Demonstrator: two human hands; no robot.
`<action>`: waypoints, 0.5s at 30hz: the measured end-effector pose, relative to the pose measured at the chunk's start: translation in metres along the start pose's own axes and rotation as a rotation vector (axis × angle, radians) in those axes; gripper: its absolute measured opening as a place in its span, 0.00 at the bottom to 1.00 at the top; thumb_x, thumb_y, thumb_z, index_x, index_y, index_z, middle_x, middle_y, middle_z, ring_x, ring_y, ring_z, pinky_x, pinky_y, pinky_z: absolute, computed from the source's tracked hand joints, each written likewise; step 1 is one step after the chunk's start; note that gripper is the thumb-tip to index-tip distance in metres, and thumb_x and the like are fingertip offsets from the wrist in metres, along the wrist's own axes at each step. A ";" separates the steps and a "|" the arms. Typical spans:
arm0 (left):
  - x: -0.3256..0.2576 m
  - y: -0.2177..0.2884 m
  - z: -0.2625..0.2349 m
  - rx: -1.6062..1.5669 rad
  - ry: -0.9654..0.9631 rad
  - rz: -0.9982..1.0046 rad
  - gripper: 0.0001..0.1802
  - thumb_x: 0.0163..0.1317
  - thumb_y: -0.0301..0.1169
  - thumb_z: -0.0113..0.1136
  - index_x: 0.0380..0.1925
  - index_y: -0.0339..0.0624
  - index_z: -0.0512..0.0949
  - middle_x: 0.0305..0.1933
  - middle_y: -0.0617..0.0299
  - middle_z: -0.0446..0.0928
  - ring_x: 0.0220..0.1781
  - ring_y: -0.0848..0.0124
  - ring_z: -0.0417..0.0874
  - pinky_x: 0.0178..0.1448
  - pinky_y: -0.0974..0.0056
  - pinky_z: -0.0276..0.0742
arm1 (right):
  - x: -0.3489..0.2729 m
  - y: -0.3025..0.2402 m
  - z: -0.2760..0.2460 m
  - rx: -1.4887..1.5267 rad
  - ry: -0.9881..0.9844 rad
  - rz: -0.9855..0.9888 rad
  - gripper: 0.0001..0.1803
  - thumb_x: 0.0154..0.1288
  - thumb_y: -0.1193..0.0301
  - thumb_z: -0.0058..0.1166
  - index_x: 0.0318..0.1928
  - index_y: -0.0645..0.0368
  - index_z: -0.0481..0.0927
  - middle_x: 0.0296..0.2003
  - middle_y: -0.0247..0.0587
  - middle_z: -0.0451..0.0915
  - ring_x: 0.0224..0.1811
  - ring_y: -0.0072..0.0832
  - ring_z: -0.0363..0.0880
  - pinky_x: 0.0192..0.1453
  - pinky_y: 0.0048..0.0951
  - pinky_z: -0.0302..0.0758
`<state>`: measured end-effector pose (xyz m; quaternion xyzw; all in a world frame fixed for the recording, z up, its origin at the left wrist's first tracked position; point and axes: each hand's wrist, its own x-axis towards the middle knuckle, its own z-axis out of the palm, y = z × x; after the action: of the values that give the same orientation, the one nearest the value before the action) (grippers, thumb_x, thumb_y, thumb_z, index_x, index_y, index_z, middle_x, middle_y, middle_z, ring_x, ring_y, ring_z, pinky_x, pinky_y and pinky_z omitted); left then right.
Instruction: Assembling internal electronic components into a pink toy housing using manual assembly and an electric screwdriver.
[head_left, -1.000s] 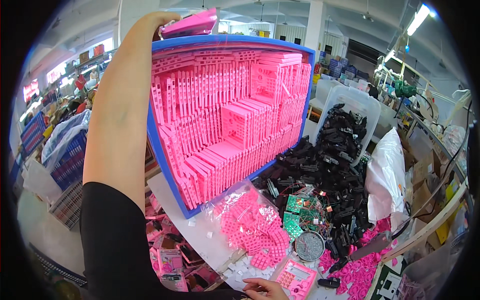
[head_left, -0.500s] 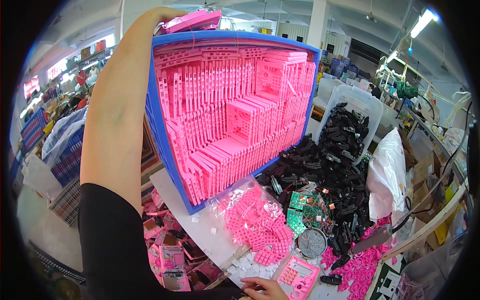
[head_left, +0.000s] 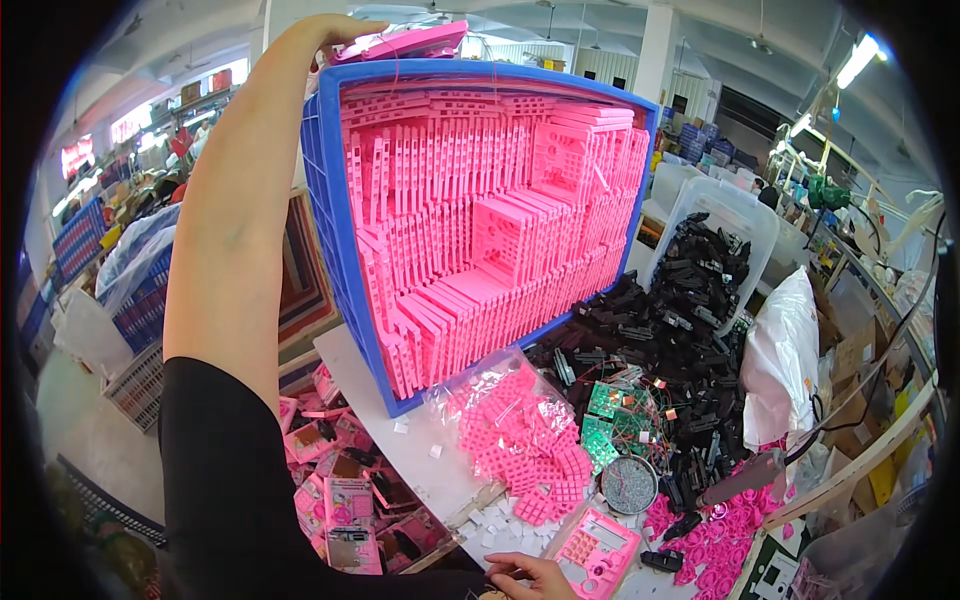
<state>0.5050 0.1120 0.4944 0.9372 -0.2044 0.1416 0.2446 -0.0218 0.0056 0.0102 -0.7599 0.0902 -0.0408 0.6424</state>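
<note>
Blue plastic crate (head_left: 322,210), packed with pink parts (head_left: 480,230), stands tipped on the desk (head_left: 400,440); the left hand (head_left: 330,30) curls closed over its top rim and should keep it steady. The right hand (head_left: 530,577) rests fingers loosely open beside a pink casing (head_left: 592,555), holding nothing.

At the frame's centre we see the crate (head_left: 330,240) tipped on its side on the bench (head_left: 400,440), stacked plastic panels (head_left: 480,230) inside it. Below it lies a bag of small grids (head_left: 515,435); circuit boards (head_left: 615,420) sit right of that. A heap of dark parts (head_left: 680,330) fills the right, and a keypad housing (head_left: 592,555) lies at bottom centre.
</note>
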 end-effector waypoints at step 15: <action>0.105 -0.069 0.006 -0.239 0.204 0.161 0.49 0.53 0.69 0.62 0.49 0.26 0.78 0.48 0.46 0.79 0.43 0.59 0.82 0.42 0.52 0.81 | -0.019 -0.010 0.002 -0.034 -0.008 0.031 0.18 0.69 0.69 0.60 0.57 0.61 0.80 0.40 0.42 0.85 0.43 0.27 0.82 0.48 0.29 0.79</action>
<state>0.6296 0.1308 0.5003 0.8627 -0.2685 0.2298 0.3616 -0.0391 0.0129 0.0209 -0.7693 0.1002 -0.0263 0.6304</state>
